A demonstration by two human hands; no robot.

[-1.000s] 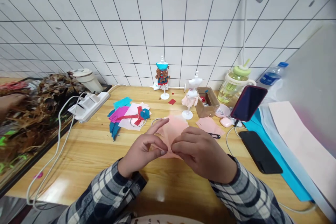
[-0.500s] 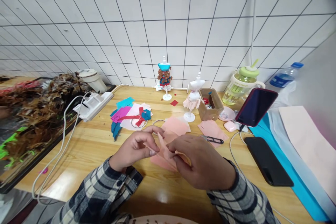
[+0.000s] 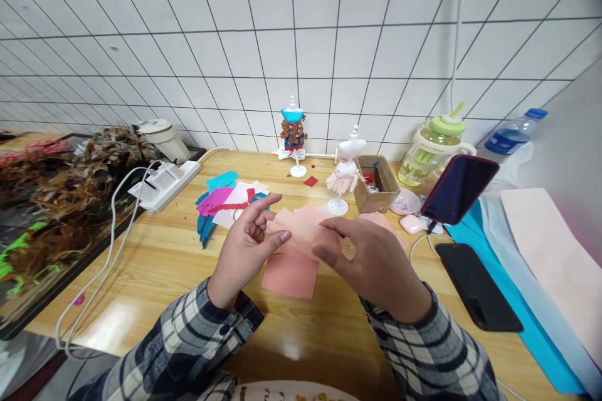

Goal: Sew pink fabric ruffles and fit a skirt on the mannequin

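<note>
My left hand pinches the left edge of a thin peach paper sheet between thumb and fingers, its index finger stretched out. At the sheet's right side, my right hand holds it with thumb and index finger. The sheet is spread between both hands above the table. Below it lies a darker salmon-pink paper piece. Just beyond stands a small white dress form with a pale pink fringed skirt. A second small dress form behind wears turquoise, brown and red pieces.
Coloured paper scraps lie left of centre. A cardboard box, a pink bowl, a propped phone, a black phone and a green-lidded bottle stand or lie right. A power strip is at left.
The peach sheet, folded up between my fingers before, is now spread flatter. My hands have drawn apart, and the salmon-pink piece beneath shows more.
</note>
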